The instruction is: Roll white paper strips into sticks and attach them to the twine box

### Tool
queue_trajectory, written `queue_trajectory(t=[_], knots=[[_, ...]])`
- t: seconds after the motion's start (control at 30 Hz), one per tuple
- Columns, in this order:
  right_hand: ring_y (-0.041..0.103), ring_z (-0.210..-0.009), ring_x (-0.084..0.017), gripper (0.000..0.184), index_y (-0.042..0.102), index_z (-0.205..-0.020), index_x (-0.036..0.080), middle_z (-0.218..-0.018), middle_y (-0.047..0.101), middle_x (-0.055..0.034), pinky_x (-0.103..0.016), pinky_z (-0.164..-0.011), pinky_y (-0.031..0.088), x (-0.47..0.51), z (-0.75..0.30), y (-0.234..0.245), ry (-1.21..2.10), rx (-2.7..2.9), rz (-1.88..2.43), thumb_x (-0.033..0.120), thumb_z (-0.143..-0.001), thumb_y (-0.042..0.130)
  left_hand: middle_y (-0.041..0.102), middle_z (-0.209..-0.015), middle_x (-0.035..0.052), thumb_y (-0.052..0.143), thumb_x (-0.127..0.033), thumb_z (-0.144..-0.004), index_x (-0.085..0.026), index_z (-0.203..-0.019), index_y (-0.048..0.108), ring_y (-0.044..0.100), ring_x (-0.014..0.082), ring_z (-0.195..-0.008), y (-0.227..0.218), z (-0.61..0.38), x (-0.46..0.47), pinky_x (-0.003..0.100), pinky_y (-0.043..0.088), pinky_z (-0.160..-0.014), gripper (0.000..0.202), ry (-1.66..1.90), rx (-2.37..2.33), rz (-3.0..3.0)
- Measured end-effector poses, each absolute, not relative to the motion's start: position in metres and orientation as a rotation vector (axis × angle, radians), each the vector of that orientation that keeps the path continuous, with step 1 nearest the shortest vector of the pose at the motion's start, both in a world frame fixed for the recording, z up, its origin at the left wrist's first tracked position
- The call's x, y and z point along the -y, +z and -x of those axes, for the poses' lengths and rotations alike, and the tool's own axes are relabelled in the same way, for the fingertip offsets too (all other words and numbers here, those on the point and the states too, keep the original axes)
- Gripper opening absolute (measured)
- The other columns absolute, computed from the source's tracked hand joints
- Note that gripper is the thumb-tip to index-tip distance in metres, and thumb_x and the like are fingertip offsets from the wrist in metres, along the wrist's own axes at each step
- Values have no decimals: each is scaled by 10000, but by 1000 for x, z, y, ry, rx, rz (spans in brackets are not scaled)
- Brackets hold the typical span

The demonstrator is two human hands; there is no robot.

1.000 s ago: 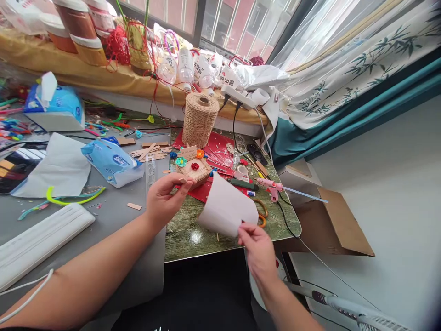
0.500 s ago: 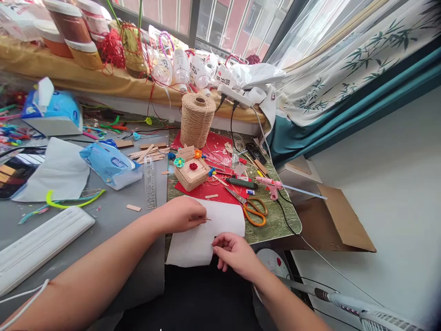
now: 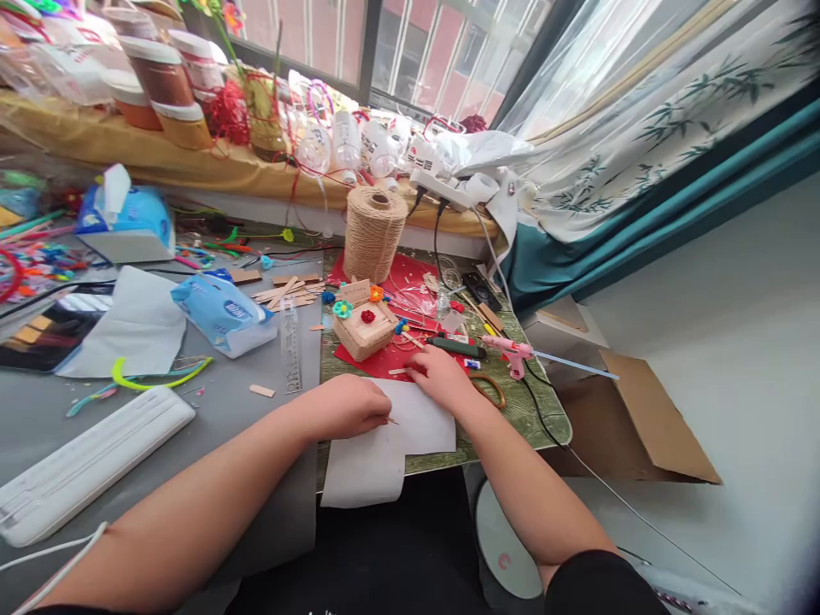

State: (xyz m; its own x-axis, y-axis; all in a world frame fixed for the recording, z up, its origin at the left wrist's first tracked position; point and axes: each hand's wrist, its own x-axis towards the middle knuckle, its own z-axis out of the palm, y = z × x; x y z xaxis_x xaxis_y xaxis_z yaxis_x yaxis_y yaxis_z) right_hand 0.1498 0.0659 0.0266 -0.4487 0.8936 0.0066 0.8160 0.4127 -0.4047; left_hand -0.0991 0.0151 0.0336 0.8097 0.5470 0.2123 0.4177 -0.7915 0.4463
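Note:
My left hand (image 3: 355,407) is closed in a pinch over the white sheet (image 3: 430,425), with the tip of a thin wooden stick (image 3: 392,419) poking out from its fingers. My right hand (image 3: 439,376) reaches over the red sheet, its fingers a little apart beside a small flat wood strip (image 3: 398,371). Beyond the hands stands a twine-wrapped box (image 3: 365,331) decorated with small flowers. Only an orange handle of the scissors (image 3: 492,390) shows; my right hand and forearm cover the rest.
A twine spool (image 3: 374,235) stands behind the box. On the right lie a pink glue gun (image 3: 511,352) and a dark green tool (image 3: 456,346). Leftward are a clear ruler (image 3: 291,346), craft sticks (image 3: 291,293), a blue wipes pack (image 3: 224,314) and a white device (image 3: 96,461).
My right hand has left the near edge of the white sheet and moved forward to the red sheet, covering most of the scissors. My left hand still pinches the stick.

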Motion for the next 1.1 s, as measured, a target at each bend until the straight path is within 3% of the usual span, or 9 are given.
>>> queue_trajectory(t=[0.2,0.43,0.57,0.7,0.93,1.1], knots=[[606,-872,-217,59,706,-819,191,-895,659,-61,-337,-807,469,-76,-153,17,529,2451,1487,187,-872,680,699,-707,11,607,-251,-915,-208,-726,637,605,170,-631,33,99,-12,314,311,-548,197,344,-766,-2682],[603,-766,-200,140,698,-931,191,-881,678,-50,-334,-720,478,-90,-173,20,568,2045,1656,312,-893,641,680,-714,21,587,-280,-938,-213,-753,643,592,168,-610,33,105,-18,316,289,-540,205,310,-898,-2710],[626,-897,-235,243,699,-1082,206,-1008,694,-78,-376,-830,497,-72,-192,21,462,2094,1662,358,-900,648,679,-726,19,589,-270,-938,-217,-777,657,608,170,-639,31,106,-22,312,315,-555,183,350,-895,-2698],[586,-1095,-295,295,693,-1153,224,-1144,685,-108,-444,-978,448,-42,-214,17,283,2220,1726,292,-867,670,694,-786,43,580,-242,-936,-211,-775,662,638,183,-723,27,106,-23,305,372,-602,183,423,-848,-2669],[588,-1085,-306,293,682,-1162,232,-1155,691,-106,-456,-952,448,-29,-243,7,216,2189,1846,229,-887,580,691,-771,30,575,-251,-930,-216,-753,645,631,178,-689,24,104,-26,312,338,-574,194,375,-889,-2641],[590,-1060,-322,243,701,-1113,203,-1100,694,-138,-481,-973,439,-19,-239,14,197,2078,1793,264,-910,584,701,-780,23,576,-274,-940,-220,-759,641,632,175,-695,25,104,-27,307,321,-580,200,364,-903,-2627]])
